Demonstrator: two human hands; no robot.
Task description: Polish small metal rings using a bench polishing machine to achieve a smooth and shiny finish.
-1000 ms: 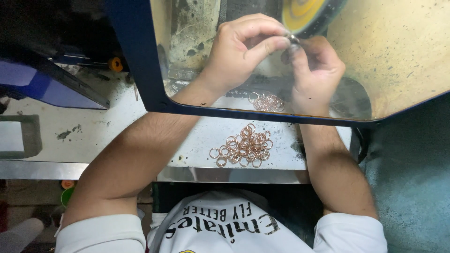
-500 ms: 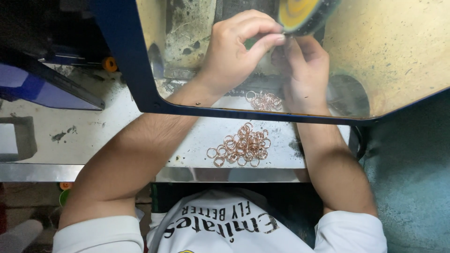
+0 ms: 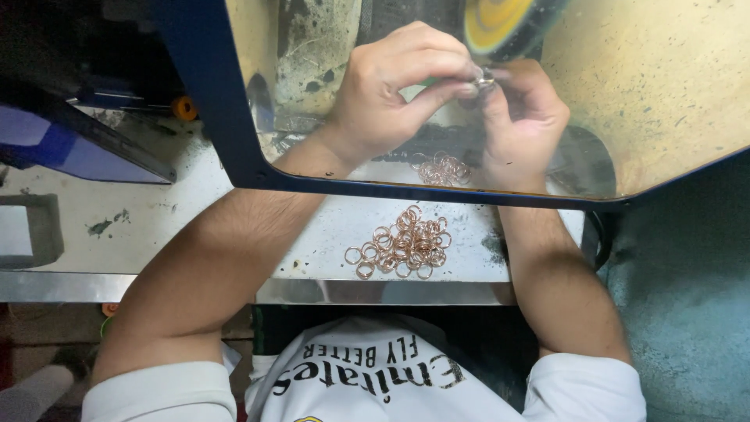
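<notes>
- Head view: a grimy, pale workbench (image 3: pixel 117 227) with a blue-framed, stained clear shield (image 3: pixel 664 101) standing over its far side, and a yellow polishing wheel (image 3: pixel 496 19) behind it.
- Since a second ago both hands have edged left and down a touch, away from the wheel; looks like the ring is being turned or checked rather than pressed on.
- Left hand (image 3: pixel 391 94) and right hand (image 3: pixel 523 117) meet behind the shield, fingertips pinching one small silvery ring (image 3: pixel 484 76) between them.
- No real container here: a loose heap of copper-coloured rings (image 3: pixel 402 244) lies on the bench near the front edge, with a smaller cluster of rings (image 3: pixel 444 169) behind the shield.
</notes>
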